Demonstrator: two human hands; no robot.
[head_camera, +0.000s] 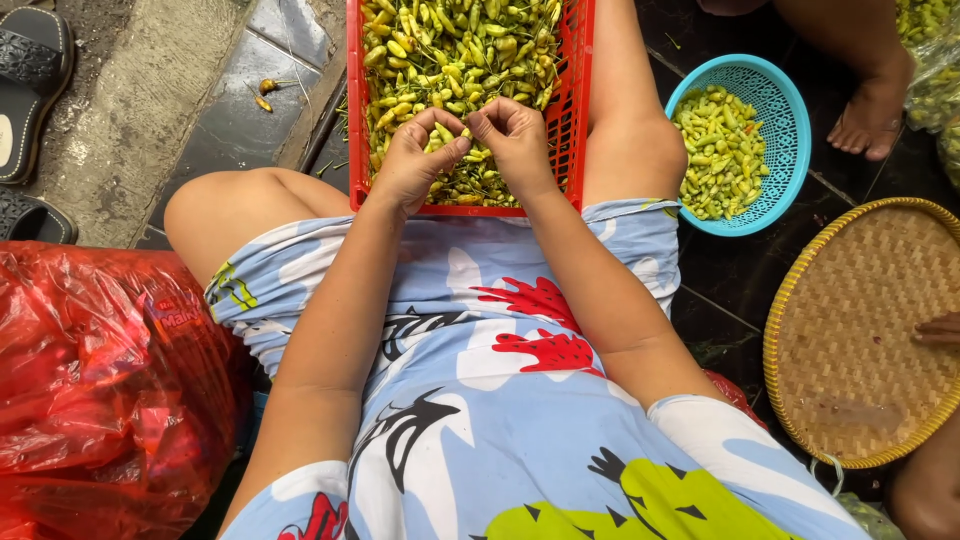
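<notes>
A red plastic crate (354, 100) full of small yellow-green chili peppers (450, 50) rests between my knees. My left hand (415, 160) and my right hand (515, 145) meet over the near end of the crate. Their fingertips pinch a single small chili (466, 137) between them. Both hands hover just above the pile, close to the crate's near rim.
A blue plastic basket (785, 105) of chilies sits on the dark floor at right, beside another person's bare foot (868, 115). A round woven tray (865, 330) lies at lower right with someone's fingers (940, 328) on it. A red plastic bag (105, 385) bulges at left; sandals (30, 90) lie far left.
</notes>
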